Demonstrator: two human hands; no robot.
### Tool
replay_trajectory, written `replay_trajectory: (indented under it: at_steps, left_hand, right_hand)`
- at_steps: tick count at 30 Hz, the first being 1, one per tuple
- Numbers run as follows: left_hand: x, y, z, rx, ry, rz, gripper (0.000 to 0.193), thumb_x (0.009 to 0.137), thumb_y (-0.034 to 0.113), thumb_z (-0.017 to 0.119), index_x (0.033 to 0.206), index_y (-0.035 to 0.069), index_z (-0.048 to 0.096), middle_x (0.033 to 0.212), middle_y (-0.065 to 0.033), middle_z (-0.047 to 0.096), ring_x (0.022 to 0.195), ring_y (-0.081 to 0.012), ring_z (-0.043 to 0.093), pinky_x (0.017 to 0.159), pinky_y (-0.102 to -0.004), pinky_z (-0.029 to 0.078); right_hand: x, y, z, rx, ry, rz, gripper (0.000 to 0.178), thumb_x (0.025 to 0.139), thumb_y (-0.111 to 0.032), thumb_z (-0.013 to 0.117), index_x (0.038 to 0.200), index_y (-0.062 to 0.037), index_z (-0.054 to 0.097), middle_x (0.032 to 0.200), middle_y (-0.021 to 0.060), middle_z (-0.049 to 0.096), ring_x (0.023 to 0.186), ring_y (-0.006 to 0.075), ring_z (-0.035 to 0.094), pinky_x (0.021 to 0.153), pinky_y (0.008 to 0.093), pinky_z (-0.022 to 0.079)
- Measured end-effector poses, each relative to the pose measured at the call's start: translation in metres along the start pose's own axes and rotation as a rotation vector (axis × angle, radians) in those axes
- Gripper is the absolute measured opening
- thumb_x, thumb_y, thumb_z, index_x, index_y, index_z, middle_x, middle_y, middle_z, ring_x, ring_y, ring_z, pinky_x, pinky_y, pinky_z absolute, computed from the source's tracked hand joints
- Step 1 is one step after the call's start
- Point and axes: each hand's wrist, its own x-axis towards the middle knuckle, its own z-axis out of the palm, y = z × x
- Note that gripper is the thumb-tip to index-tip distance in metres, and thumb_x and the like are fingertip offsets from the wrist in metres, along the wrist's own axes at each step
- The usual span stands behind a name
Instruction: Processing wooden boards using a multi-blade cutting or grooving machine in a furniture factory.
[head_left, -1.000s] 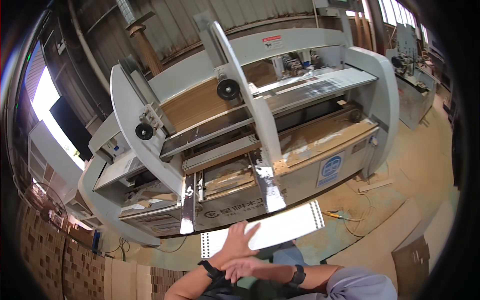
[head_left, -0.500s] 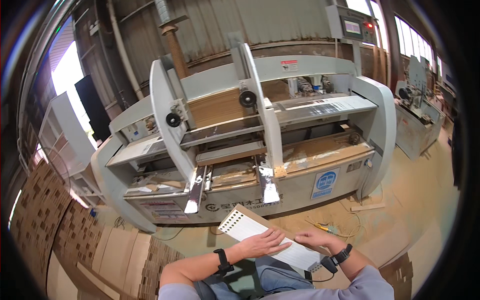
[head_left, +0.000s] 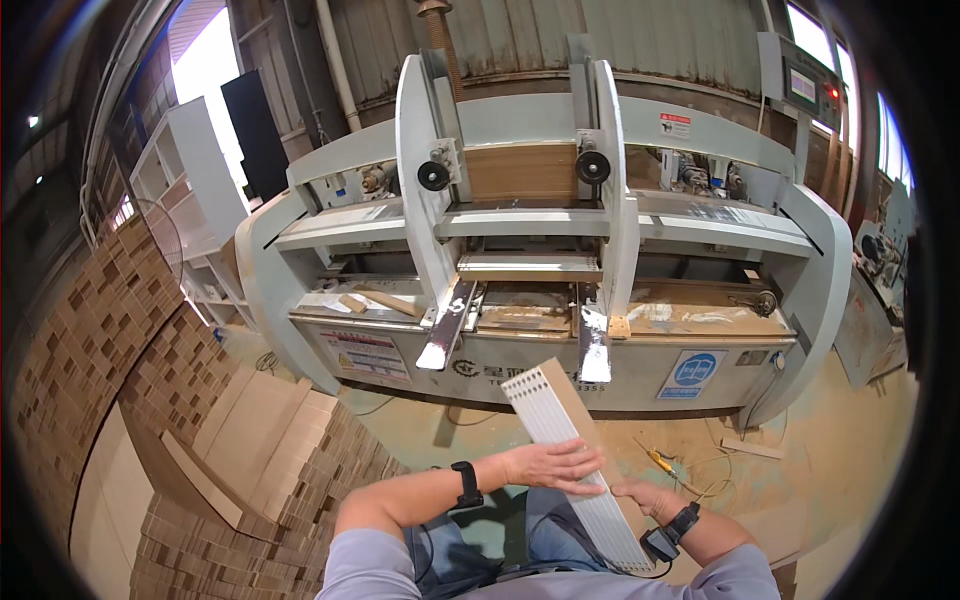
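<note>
Over the lap [head_left: 450, 555], the left hand [head_left: 555, 465] lies flat across the white board [head_left: 548, 412]; the right hand [head_left: 648, 497] meets its brown side, grip unclear. Turned steeper since half a second ago, its holed end now points toward the machine's [head_left: 645, 365] front edge.

Our boards [head_left: 548, 415] are white with grey stripes, dark dots across one end, tan on one side. Our sleeves [head_left: 368, 562] are pale lavender, our wristbands [head_left: 467, 484] black, our jeans [head_left: 440, 557] blue. We see stacks [head_left: 225, 545] checkered in browns and a pale grey machine [head_left: 262, 262].
</note>
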Motion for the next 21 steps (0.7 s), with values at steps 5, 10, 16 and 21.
replay_trajectory:
  at_steps: [5,10,16,21]
  left_hand:
    - [-0.029,0.019,-0.002,-0.15,-0.039,-0.561,0.051,0.076,0.023,0.057,0.122,0.018,0.037,0.128,-0.014,0.03,0.12,-0.0303,0.03,0.1,-0.0452,0.019]
    - [-0.085,0.07,0.019,-0.502,0.397,-1.735,0.047,0.067,0.016,0.067,0.109,0.006,0.048,0.116,-0.0171,0.04,0.11,-0.0301,0.038,0.091,-0.0391,0.033]
    - [-0.167,0.154,0.09,-0.761,0.538,-2.15,0.034,0.07,0.01,0.066,0.1,0.0,0.052,0.104,-0.0135,0.047,0.089,-0.0208,0.054,0.073,-0.0284,0.045]
    - [-0.169,0.146,0.102,-0.91,0.588,-2.23,0.031,0.071,0.009,0.065,0.097,-0.004,0.053,0.094,-0.0127,0.053,0.081,-0.0199,0.059,0.069,-0.0275,0.047]
  right_hand:
    - [0.015,-0.071,0.002,-0.45,0.308,-0.355,0.074,0.065,-0.028,0.07,0.124,-0.0022,0.035,0.116,0.0081,0.046,0.107,0.0169,0.044,0.09,0.0297,0.035]
    - [0.047,-0.159,-0.034,-1.17,0.672,-0.455,0.079,0.056,-0.033,0.072,0.123,-0.0097,0.038,0.117,0.015,0.042,0.109,0.0264,0.038,0.091,0.036,0.031]
    - [0.118,-0.2,-0.087,-1.716,0.995,-0.371,0.078,0.053,-0.041,0.069,0.122,-0.0178,0.041,0.111,0.0224,0.042,0.105,0.0373,0.036,0.089,0.0413,0.028]
    - [0.144,-0.215,-0.092,-1.735,0.937,-0.324,0.079,0.053,-0.044,0.069,0.122,-0.0183,0.041,0.112,0.0215,0.04,0.105,0.0365,0.035,0.091,0.0409,0.027]
